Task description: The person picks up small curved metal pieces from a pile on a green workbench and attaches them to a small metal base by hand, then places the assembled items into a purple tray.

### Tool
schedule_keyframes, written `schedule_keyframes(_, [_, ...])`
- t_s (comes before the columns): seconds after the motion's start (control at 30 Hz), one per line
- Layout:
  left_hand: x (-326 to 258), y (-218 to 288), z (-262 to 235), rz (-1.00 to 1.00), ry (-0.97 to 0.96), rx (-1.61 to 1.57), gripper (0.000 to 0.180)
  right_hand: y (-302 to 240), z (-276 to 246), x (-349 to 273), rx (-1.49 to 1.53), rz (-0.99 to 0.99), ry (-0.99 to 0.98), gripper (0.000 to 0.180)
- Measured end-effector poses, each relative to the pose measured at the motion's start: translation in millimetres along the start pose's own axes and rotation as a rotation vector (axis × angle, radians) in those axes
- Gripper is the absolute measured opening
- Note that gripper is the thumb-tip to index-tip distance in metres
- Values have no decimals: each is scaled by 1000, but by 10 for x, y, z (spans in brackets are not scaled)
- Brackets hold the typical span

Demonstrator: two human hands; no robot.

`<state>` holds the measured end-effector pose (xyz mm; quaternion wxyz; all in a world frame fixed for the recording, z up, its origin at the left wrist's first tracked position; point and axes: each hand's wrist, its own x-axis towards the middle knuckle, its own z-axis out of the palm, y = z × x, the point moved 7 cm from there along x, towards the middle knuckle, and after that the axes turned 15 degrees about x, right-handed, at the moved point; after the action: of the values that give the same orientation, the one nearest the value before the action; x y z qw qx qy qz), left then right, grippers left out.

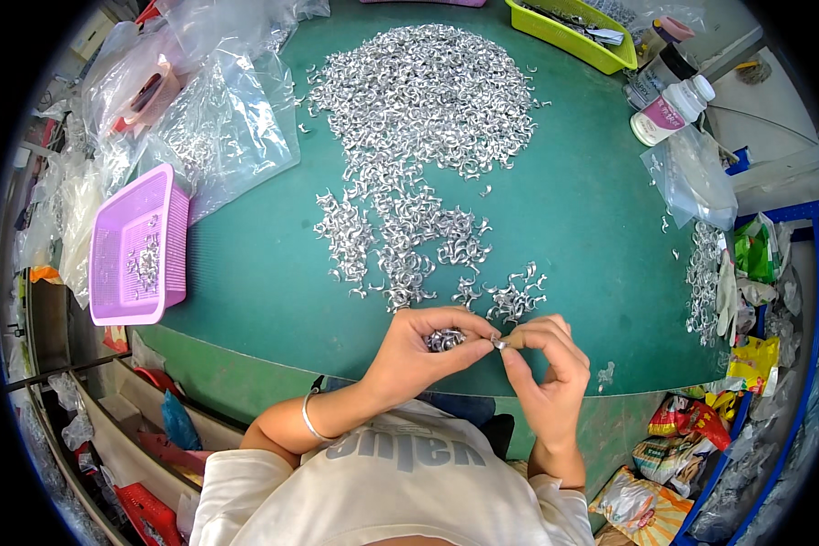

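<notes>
My left hand (pixel 420 355) is curled around a small bunch of curved silver metal pieces (pixel 444 340) at the table's near edge. Its thumb and forefinger reach toward the fingertips of my right hand (pixel 550 364). Pinched in the right fingertips is a single small curved metal piece (pixel 499 344), touching or very close to the left fingertips. Just beyond the hands lies a small cluster of the same pieces (pixel 516 295). Farther off, a large heap (pixel 428 96) of them spreads over the green table (pixel 591 209), with a trail running toward me.
At left stands a purple plastic basket (pixel 175 246) holding a few pieces, near clear plastic bags (pixel 246 127). A yellow-green basket (pixel 569 38) sits at the far right, beside a white bottle (pixel 673 111). More metal pieces (pixel 703 282) lie along the right edge.
</notes>
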<state>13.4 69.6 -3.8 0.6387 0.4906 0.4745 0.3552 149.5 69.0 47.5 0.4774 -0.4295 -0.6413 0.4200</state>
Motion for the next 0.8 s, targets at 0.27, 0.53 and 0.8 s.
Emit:
schedule_keyframes(0.27, [-13, -39, 9, -75, -13, -73, 15, -217, 33, -21, -263, -208, 54, 22])
schedule_keyframes(0.53, [-26, -133, 53, -98, -63, -188, 13, -83, 4, -16, -69, -108, 75, 21])
schedule_keyframes(0.8, [1, -262, 187, -356, -273, -729, 16, 475, -306, -37, 134, 232, 226, 12])
